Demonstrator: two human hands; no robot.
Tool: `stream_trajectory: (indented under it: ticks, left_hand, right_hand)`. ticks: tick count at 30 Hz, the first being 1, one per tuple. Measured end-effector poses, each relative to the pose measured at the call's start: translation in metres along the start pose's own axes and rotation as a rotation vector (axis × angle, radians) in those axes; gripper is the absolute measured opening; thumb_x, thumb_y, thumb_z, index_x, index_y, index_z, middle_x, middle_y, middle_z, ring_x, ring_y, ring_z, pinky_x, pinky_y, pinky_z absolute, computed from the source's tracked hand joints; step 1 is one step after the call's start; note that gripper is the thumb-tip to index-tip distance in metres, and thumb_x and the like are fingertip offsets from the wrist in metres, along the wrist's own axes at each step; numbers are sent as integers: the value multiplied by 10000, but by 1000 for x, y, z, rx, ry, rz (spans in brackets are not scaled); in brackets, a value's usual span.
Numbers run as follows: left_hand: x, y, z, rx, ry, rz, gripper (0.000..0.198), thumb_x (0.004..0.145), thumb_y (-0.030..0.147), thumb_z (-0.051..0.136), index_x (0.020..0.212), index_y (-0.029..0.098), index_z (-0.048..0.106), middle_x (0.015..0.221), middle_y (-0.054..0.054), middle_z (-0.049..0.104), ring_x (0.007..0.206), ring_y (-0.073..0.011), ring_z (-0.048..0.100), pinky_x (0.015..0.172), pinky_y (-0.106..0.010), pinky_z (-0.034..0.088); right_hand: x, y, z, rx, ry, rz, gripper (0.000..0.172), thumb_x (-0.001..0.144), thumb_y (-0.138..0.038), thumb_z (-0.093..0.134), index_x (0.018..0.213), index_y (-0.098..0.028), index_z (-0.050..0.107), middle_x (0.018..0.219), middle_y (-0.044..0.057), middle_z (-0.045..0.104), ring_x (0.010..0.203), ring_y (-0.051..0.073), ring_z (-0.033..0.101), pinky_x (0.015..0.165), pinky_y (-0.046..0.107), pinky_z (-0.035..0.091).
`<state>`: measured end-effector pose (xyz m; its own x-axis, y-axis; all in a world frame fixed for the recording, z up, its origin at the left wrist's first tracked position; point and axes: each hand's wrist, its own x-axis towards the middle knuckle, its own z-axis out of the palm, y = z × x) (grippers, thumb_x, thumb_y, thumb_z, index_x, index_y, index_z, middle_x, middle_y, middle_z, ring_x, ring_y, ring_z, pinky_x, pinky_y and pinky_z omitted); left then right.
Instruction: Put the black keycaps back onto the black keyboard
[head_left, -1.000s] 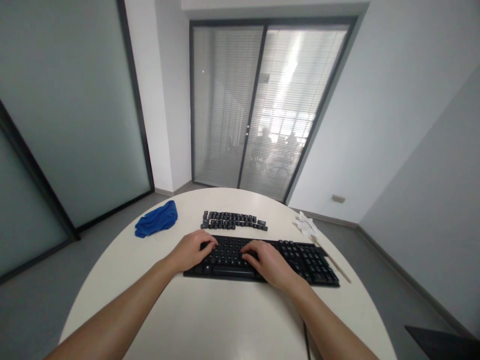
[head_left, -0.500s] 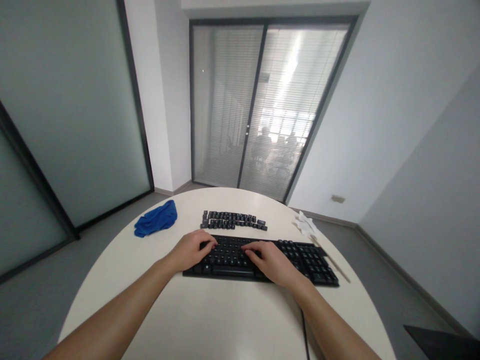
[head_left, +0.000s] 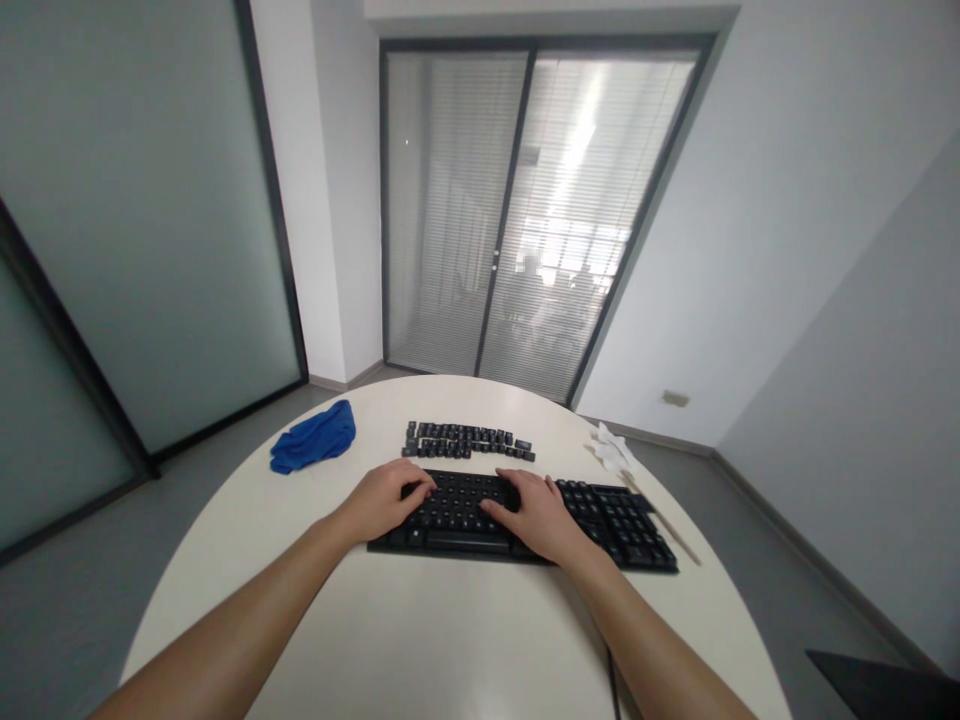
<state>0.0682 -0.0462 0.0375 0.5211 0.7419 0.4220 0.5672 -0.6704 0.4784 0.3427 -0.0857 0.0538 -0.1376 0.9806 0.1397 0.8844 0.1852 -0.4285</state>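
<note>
A black keyboard [head_left: 469, 541] lies on the round white table, several of its keycaps off in the upper rows. At its left end, my left hand [head_left: 381, 503] is closed around the edge, thumb and curled fingers close together at the upper left corner. Over the middle of the keyboard is my right hand [head_left: 536, 512], with thumb and fingers spread apart and nothing visible between them. It covers part of the keys beneath. Behind the keyboard, loose black keycaps [head_left: 465, 440] are laid out in rows.
To the left on the table [head_left: 390, 640] lies a crumpled blue cloth [head_left: 313, 438]. A white tissue or cloth [head_left: 611, 449] and a thin stick [head_left: 667, 525] lie at the right. A black cable [head_left: 612, 680] runs toward the front edge beneath my right forearm.
The fingers of my right hand have spread, from near the thumb to farther up the keyboard, and the hand has shifted slightly. My left hand stays in place.
</note>
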Motion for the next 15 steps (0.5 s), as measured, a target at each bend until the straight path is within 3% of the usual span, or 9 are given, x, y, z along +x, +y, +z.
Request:
stream_trajectory:
  ticks: [15]
  left_hand:
    - [0, 0, 0, -12, -4, -10, 231, 950, 303, 499, 925, 239, 720, 939, -25, 719, 891, -201, 640, 839, -326, 488]
  right_hand:
    - [1, -2, -2, -25, -13, -13, 580, 817, -559, 649, 1285, -219, 599, 1358, 121, 589, 1284, 325, 491, 1133, 589, 203]
